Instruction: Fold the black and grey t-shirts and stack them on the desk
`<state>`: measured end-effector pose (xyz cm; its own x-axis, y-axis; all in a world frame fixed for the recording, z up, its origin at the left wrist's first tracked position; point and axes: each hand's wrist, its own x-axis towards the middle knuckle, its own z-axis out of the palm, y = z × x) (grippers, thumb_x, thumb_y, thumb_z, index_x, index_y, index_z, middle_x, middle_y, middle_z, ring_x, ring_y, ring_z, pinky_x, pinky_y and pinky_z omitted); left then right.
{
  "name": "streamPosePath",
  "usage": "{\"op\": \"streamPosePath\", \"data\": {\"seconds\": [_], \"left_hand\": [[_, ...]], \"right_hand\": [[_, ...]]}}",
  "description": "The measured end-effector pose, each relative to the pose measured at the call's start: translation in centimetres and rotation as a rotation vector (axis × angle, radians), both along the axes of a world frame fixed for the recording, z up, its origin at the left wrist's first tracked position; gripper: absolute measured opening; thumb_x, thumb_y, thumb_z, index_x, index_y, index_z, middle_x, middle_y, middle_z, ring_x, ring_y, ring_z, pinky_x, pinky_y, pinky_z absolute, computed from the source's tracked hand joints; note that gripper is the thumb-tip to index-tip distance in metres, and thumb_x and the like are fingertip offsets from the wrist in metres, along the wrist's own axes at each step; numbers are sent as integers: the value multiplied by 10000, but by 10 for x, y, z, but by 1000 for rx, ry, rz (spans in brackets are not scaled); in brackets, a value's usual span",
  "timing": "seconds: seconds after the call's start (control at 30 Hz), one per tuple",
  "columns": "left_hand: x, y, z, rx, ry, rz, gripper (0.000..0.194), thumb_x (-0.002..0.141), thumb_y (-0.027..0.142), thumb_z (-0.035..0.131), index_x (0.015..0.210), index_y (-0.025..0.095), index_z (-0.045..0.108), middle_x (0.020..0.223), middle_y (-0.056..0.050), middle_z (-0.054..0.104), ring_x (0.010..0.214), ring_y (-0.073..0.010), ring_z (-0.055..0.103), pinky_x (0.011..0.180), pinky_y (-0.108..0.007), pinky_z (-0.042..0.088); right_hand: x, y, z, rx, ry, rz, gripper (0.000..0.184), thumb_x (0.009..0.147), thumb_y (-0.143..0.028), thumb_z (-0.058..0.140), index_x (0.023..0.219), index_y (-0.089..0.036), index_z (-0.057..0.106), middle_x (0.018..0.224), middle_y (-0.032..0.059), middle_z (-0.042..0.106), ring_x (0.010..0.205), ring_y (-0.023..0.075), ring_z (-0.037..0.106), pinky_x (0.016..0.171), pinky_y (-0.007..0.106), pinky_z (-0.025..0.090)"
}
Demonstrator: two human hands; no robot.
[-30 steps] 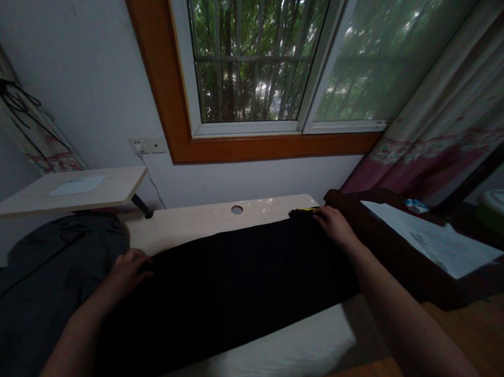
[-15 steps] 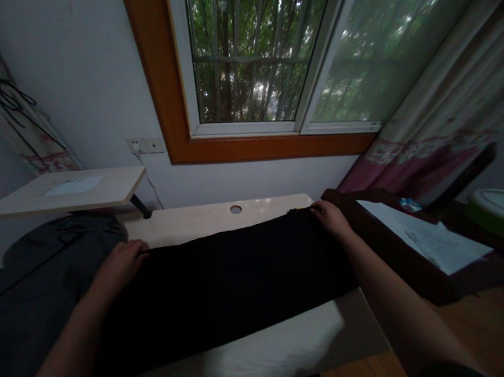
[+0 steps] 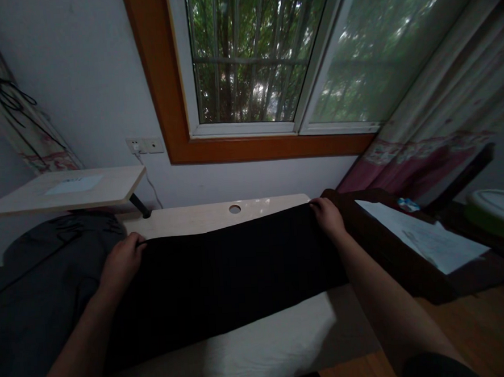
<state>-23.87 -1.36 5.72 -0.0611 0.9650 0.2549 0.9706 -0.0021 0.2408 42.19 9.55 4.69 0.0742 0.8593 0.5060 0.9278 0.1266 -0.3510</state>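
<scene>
A long black garment [image 3: 231, 269], which looks like folded trousers, is stretched across the pale wooden table [image 3: 185, 221]. My left hand [image 3: 125, 257] pinches its far left corner between thumb and fingers. At the far right corner, my right hand [image 3: 328, 218] grips the cloth in the same way. The far edge runs nearly taut between both hands and slants up to the right. Dark cloth hides the garment's folds and details, so I cannot tell how many layers there are.
Left of the table is a dark grey cloth-covered bulk [image 3: 47, 269], below a raised shelf [image 3: 119, 185] with a paper on it. At the right stands a dark brown piece of furniture [image 3: 392, 254] bearing a white sheet [image 3: 426, 237]. Behind are the wall and window [image 3: 265, 57].
Both hands have shifted slightly, the left one a little up. The garment has moved away from me, its near edge now higher on the table, and its far edge is smoother at the right.
</scene>
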Motion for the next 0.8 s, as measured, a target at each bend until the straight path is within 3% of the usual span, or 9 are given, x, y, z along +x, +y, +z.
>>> {"op": "streamPosePath", "data": {"seconds": [0.13, 0.33, 0.47, 0.57, 0.7, 0.8], "left_hand": [[4, 3, -10, 32, 31, 34, 239, 934, 340, 430, 1069, 209, 578, 1061, -116, 696, 1032, -280, 653, 937, -396, 492], [20, -1, -16, 109, 154, -24, 509, 891, 211, 427, 1383, 140, 534, 1397, -198, 565, 1321, -334, 514, 1127, -490, 376], [62, -7, -7, 119, 177, -204, 444, 945, 248, 416, 1331, 156, 614, 1501, -170, 526, 1453, -349, 394, 1200, -535, 283], [106, -12, -7, 63, 207, -324, 451, 991, 352, 419, 1370, 195, 604, 1560, -136, 483, 1494, -359, 340, 1203, -590, 255], [144, -16, -25, 6, 207, -414, 510, 1000, 453, 438, 1464, 263, 530, 1618, -101, 409, 1525, -351, 287, 1209, -615, 221], [143, -15, -42, -32, 189, -366, 551, 1006, 479, 422, 1524, 295, 450, 1638, -89, 371, 1523, -347, 295, 1206, -619, 222]], "right_hand": [[-4, -1, 1, 21, -28, -42, 327, 963, -342, 460, 1126, -188, 698, 1076, 141, 666, 1015, 293, 614, 930, 434, 485], [-23, -14, -6, -74, -212, -124, 425, 906, -220, 512, 1309, -212, 646, 1241, 189, 618, 1063, 343, 578, 920, 507, 491], [-59, -29, -11, -36, -261, 44, 440, 934, -202, 474, 1349, -183, 619, 1310, 184, 608, 1214, 363, 542, 1063, 539, 426], [-95, -42, -18, 6, -328, 192, 437, 964, -235, 470, 1384, -235, 590, 1402, 130, 586, 1379, 356, 451, 1168, 575, 322], [-125, -52, -34, -27, -344, 338, 451, 989, -302, 479, 1436, -309, 541, 1479, 78, 558, 1422, 324, 438, 1189, 596, 296], [-113, -47, -43, -102, -346, 319, 432, 996, -381, 503, 1418, -311, 560, 1519, 90, 527, 1414, 333, 452, 1164, 616, 321]]}}
